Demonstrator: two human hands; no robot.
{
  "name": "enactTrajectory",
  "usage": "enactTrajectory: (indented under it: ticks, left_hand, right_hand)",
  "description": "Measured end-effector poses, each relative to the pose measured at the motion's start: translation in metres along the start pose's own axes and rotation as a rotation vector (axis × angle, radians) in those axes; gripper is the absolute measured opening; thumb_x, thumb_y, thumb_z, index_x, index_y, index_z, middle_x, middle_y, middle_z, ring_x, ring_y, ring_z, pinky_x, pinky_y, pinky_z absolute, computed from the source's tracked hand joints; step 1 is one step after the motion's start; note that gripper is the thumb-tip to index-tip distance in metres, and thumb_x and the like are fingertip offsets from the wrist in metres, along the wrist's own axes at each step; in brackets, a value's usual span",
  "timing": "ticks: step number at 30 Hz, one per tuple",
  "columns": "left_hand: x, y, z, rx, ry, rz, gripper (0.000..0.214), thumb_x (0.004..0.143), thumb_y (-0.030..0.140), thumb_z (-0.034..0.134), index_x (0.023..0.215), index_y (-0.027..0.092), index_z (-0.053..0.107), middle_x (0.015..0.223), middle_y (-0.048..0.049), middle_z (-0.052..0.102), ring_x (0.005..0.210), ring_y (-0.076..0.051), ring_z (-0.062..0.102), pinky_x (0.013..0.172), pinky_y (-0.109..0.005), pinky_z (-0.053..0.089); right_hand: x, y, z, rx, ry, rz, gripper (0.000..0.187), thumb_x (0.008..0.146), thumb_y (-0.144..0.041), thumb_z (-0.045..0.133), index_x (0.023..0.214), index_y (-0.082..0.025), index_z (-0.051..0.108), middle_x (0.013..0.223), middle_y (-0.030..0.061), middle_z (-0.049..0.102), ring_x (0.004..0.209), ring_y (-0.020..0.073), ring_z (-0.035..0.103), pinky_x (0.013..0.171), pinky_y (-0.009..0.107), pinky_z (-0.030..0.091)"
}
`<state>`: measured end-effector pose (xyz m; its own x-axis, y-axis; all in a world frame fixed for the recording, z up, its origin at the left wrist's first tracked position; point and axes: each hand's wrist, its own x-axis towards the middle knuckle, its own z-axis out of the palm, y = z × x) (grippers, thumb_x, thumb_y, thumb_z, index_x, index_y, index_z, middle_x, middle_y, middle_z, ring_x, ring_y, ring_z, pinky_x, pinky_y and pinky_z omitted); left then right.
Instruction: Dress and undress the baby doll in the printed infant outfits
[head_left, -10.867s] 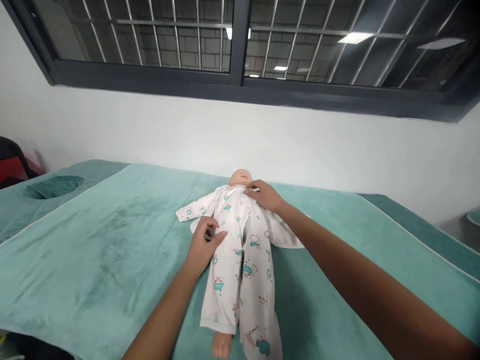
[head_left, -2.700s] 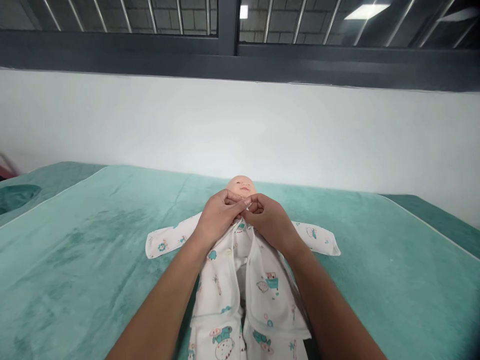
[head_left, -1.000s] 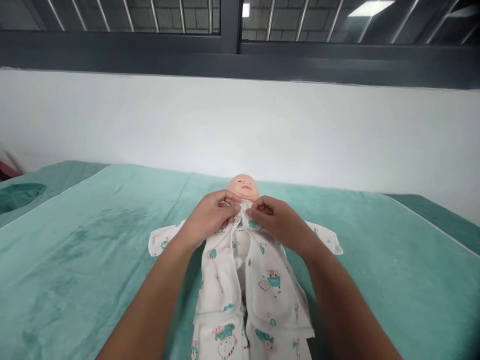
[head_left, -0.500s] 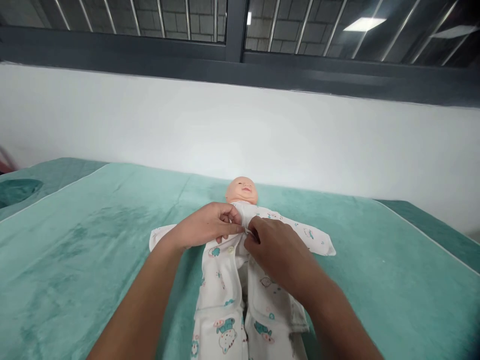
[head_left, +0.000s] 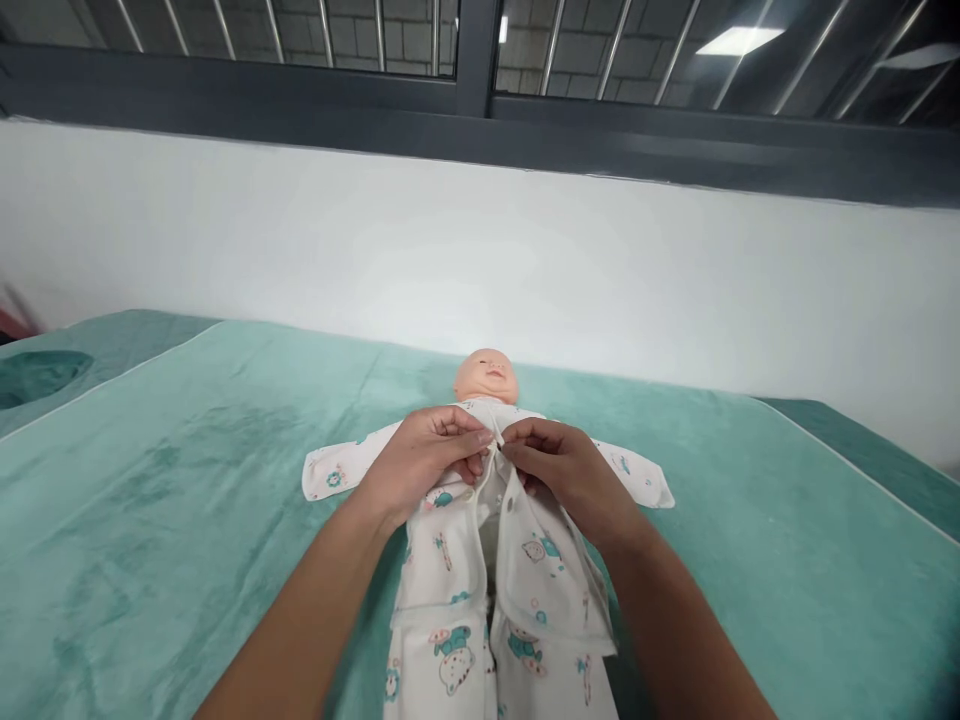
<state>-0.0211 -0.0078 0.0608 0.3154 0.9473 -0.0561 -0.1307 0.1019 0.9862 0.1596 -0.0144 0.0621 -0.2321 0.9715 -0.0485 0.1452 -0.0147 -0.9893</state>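
A baby doll (head_left: pixel 486 377) lies on its back, dressed in a white printed baby jacket (head_left: pixel 551 560) with its sleeves spread to both sides. Below the jacket show matching printed trousers (head_left: pixel 442 670). At the doll's upper chest, my left hand (head_left: pixel 435 455) pinches one front edge of the jacket between thumb and fingers. Opposite it, my right hand (head_left: pixel 559 460) grips the other front edge, the fingertips of both hands almost meeting. Under the hands the jacket front hangs apart, with a small button or snap visible on the edge. The fastening between my fingertips is mostly hidden.
A green plush blanket (head_left: pixel 187 520) covers the surface under the doll. Behind it rises a white wall (head_left: pixel 375 260), topped by a dark window frame (head_left: pixel 472 60) with metal bars beyond. A darker green round patch (head_left: pixel 41 375) shows at the far left.
My right hand has turned and opened out from a curled grip, lifting the jacket's right edge. My left hand has shifted slightly right, and more of the left sleeve shows.
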Motion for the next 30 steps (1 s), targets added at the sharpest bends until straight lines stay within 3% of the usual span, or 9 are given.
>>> enactTrajectory:
  ticks: [8,18,30]
  left_hand:
    - [0.002,-0.003,-0.003,-0.014,-0.054,0.024,0.015,0.078,0.027,0.070,0.074,0.014,0.062,0.061,0.0004,0.063,0.056,-0.008,0.057,0.056,-0.019,0.046]
    - [0.001,-0.004,0.006,0.077,0.022,0.080,0.022,0.078,0.034,0.071,0.074,0.015,0.061,0.060,0.0017,0.061,0.051,-0.008,0.056,0.052,-0.019,0.044]
    - [0.003,-0.007,0.002,0.085,-0.052,0.104,0.018,0.083,0.031,0.066,0.078,0.015,0.059,0.062,0.0025,0.061,0.054,-0.007,0.057,0.053,-0.018,0.046]
  right_hand:
    - [0.003,0.003,-0.001,0.087,-0.003,-0.012,0.013,0.078,-0.032,0.066,0.078,-0.019,0.065,0.061,-0.0043,0.056,0.054,0.0084,0.049,0.053,0.022,0.037]
    - [0.005,0.006,-0.005,0.184,-0.056,-0.021,0.015,0.080,-0.029,0.066,0.071,-0.018,0.060,0.057,-0.0043,0.056,0.053,0.0077,0.049,0.052,0.021,0.035]
    - [0.006,0.009,-0.008,0.196,-0.100,-0.038,0.014,0.080,-0.028,0.068,0.075,-0.018,0.062,0.058,-0.0036,0.058,0.054,0.0077,0.050,0.053,0.021,0.036]
